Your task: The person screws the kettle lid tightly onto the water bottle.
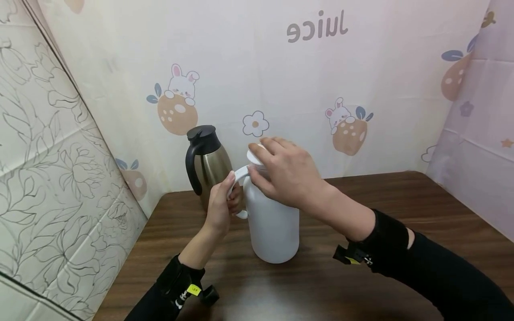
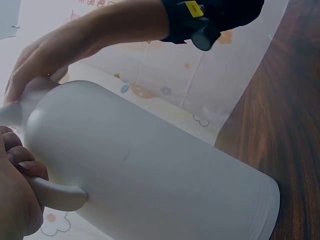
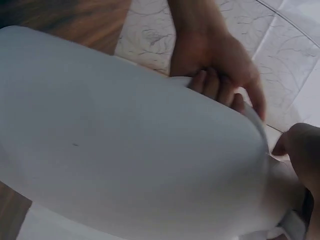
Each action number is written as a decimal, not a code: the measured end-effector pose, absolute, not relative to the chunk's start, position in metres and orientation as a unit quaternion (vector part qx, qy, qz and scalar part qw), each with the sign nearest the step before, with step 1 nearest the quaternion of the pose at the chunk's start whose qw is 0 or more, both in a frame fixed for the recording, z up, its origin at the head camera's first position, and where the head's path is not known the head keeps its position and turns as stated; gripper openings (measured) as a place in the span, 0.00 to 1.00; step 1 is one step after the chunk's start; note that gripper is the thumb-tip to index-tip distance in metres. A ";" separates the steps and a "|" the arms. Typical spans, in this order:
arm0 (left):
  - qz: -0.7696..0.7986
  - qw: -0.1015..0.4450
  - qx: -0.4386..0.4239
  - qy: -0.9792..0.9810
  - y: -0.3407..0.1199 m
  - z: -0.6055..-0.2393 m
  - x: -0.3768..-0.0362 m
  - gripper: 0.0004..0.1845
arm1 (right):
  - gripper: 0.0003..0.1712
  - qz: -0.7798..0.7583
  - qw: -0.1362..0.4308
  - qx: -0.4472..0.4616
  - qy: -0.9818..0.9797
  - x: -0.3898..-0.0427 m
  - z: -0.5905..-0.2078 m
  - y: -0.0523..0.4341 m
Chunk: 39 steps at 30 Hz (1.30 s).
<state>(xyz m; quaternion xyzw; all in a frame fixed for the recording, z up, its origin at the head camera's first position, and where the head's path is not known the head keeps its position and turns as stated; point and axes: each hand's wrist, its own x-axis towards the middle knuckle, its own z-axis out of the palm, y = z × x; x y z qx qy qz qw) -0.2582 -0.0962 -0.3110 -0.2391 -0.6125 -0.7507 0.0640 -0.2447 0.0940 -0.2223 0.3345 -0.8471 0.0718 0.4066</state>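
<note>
While the left hand (image 1: 221, 205) grips the white jug's handle (image 1: 240, 174), the right hand (image 1: 287, 174) clasps its lid (image 1: 254, 157).

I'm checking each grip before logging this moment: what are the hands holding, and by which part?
The left hand grips the white jug by its handle; the right hand grips the lid on top.
</note>
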 end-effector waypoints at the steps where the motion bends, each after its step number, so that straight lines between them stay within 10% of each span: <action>1: -0.752 0.064 -0.238 -0.612 -0.097 -0.311 -0.258 0.29 | 0.27 0.075 0.395 0.337 -0.851 -0.244 -0.221 0.095; 18: -0.754 0.060 -0.232 -0.612 -0.096 -0.310 -0.259 0.29 | 0.24 0.286 0.306 0.592 -0.689 -0.276 -0.212 0.132; 39: -0.750 0.065 -0.233 -0.616 -0.096 -0.310 -0.259 0.29 | 0.21 0.205 0.437 0.420 -0.768 -0.259 -0.232 0.107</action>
